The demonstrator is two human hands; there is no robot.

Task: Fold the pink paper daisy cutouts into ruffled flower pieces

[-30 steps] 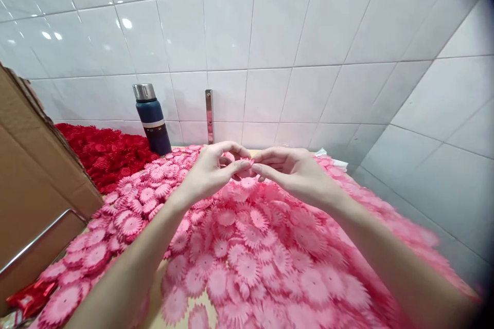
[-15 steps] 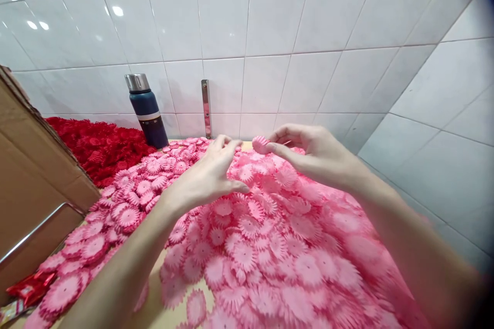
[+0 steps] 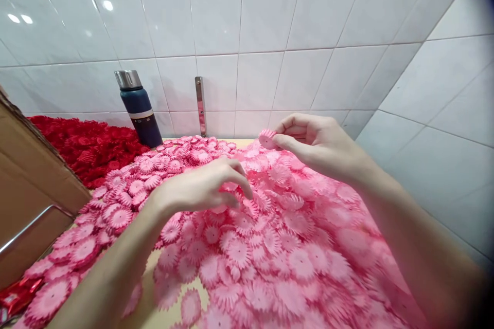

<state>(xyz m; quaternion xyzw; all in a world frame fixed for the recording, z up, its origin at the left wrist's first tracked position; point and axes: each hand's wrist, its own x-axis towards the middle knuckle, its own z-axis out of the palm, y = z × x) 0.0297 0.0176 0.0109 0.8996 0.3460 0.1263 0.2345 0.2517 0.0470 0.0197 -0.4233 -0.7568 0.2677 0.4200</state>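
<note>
Between the thumb and fingers of my right hand is a pink fringed paper flower disc, held up above the far side of the pile. My left hand hovers low over the middle of the pile, its fingers curved and apart with nothing visible in them. Beneath both hands spreads a big heap of pink flower discs, round with notched edges and a small dark dot at the centre of many. Whether my left fingertips touch the heap I cannot tell.
A dark blue bottle with a steel cap stands at the back left, beside a red fringed heap. A cardboard box borders the left side. White tiled wall closes the back and right. A red wrapper lies front left.
My left hand has dropped from near the held disc down toward the pile, its fingers curling. My right hand still holds the disc, slightly turned. The view has shifted a little right.
</note>
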